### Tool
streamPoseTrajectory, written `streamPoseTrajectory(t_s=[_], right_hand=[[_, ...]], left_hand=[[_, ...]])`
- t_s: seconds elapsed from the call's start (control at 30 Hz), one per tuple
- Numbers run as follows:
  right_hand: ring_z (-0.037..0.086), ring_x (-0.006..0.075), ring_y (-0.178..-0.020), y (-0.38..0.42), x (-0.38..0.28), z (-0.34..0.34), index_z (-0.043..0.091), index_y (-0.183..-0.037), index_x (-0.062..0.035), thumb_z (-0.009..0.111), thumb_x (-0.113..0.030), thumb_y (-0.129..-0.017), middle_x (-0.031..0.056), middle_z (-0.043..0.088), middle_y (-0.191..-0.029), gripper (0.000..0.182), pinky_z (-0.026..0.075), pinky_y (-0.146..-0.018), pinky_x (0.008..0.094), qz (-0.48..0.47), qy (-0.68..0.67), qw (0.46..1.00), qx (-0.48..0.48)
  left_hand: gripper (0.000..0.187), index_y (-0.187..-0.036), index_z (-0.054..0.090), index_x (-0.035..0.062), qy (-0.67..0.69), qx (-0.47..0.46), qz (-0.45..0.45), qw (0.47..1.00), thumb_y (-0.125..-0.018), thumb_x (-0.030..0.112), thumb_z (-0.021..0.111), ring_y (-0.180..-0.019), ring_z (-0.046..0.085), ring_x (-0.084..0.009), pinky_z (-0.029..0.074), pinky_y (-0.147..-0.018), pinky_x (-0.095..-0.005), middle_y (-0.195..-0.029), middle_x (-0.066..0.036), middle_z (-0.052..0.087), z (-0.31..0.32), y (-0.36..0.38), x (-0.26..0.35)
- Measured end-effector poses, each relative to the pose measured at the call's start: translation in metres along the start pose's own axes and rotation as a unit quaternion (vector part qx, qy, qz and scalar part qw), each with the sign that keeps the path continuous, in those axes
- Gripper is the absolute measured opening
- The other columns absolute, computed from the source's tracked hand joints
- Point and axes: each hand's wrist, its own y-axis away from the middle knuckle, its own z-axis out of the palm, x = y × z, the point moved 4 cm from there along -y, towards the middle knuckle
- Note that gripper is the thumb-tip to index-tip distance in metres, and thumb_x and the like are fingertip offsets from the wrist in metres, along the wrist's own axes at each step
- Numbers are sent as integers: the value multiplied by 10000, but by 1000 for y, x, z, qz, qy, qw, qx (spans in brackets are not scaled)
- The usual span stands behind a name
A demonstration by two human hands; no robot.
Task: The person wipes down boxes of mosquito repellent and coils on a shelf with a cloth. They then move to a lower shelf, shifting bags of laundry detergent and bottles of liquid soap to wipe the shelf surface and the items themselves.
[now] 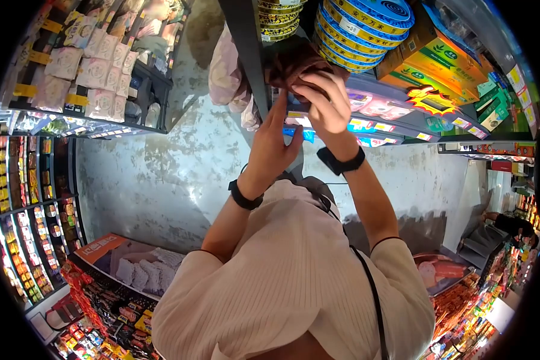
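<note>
A dark reddish-brown cloth (300, 63) lies bunched at the shelf, beside the stacked round tins. My right hand (325, 103) is on its lower edge, with the fingers bent and pressed around the brown material. Just left of it, my left hand (273, 144) reaches up with its fingers stretched and the thumb apart; the fingertips are close to the cloth, and nothing shows in the palm. A blue packet (299, 134) shows at the shelf edge, behind the left thumb. Both wrists wear black bands.
Stacked blue and yellow round tins (366, 33) and orange-green boxes (438, 57) stand on the shelf. A dark shelf post (249, 54) rises left of my hands, near hanging pale bags (225, 72). Packets fill the left rack (96, 66). A person (510, 225) is at far right.
</note>
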Motion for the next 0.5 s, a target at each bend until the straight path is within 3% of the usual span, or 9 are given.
streamPoseTrajectory(t_s=[0.07, 0.1, 0.13, 0.2, 0.27, 0.33, 0.4, 0.47, 0.5], right_hand=[[662, 316, -995, 12, -8, -13, 754, -1009, -14, 647, 92, -789, 133, 700, -1129, 266, 543, -852, 373, 151, -64, 985, 48], [671, 282, -980, 24, -15, -17, 750, -1009, -13, 610, 124, -873, 132, 705, -1127, 238, 536, -853, 347, 262, -124, 955, 55], [680, 251, -998, 32, -26, -24, 747, -1014, -14, 576, 106, -933, 131, 708, -1133, 224, 530, -860, 326, 361, -156, 918, 51], [687, 237, -1028, 49, -36, -35, 738, -1043, -13, 563, 109, -940, 137, 705, -1150, 237, 529, -879, 310, 421, -182, 888, -11], [685, 212, -1054, 83, -40, -44, 721, -1088, -12, 567, 99, -948, 122, 703, -1169, 236, 529, -905, 295, 473, -218, 854, -14], [674, 178, -1061, 108, -39, -52, 701, -1121, -9, 573, 91, -953, 93, 702, -1171, 234, 529, -919, 284, 555, -282, 782, -33], [667, 160, -1060, 119, -39, -64, 690, -1136, -6, 583, 86, -951, 74, 702, -1155, 232, 536, -909, 278, 562, -300, 770, -35], [663, 156, -1057, 124, -40, -74, 688, -1130, -4, 595, 83, -947, 70, 699, -1155, 223, 541, -896, 276, 575, -266, 769, -82], [684, 156, -994, 123, -39, -78, 690, -1136, -16, 624, 85, -919, 81, 714, -1110, 248, 551, -855, 279, 580, -251, 770, -89]], left_hand=[[788, -1547, 322, -44, 95, -42, -68, 992, -867, 57, 708, -1129, 655, -438, 548, -930, -435, -1322, -258, 625, 12, 5, -8], [703, -1481, 434, -22, 146, 9, -46, 988, -855, 78, 736, -1057, 682, -399, 550, -891, -428, -1198, -227, 675, 18, 4, -6], [703, -1481, 434, -22, 147, 6, -48, 988, -855, 78, 736, -1057, 682, -399, 550, -891, -428, -1198, -227, 675, 17, 5, -8], [610, -1390, 533, 5, 137, -68, 6, 988, -839, 110, 772, -1037, 694, -370, 554, -875, -413, -1157, -211, 690, 17, 6, -7], [576, -1350, 566, 11, 152, -115, -12, 982, -831, 120, 789, -1020, 704, -352, 558, -868, -404, -1137, -191, 703, 20, 14, -13], [507, -1269, 632, 22, 179, -202, -40, 962, -815, 138, 825, -987, 725, -316, 565, -854, -386, -1098, -153, 730, 28, 24, -16], [401, -1223, 665, 19, 262, -171, -64, 948, -856, 105, 803, -957, 740, -273, 571, -818, -365, -1057, -147, 739, 30, 29, -10], [280, -1148, 670, -1, 302, -199, -205, 909, -895, 66, 769, -928, 740, -249, 567, -807, -345, -1021, -151, 734, 33, 39, -23], [280, -1148, 670, -1, 302, -203, -207, 908, -895, 66, 769, -928, 740, -249, 567, -807, -345, -1021, -151, 734, 30, 42, -29]])
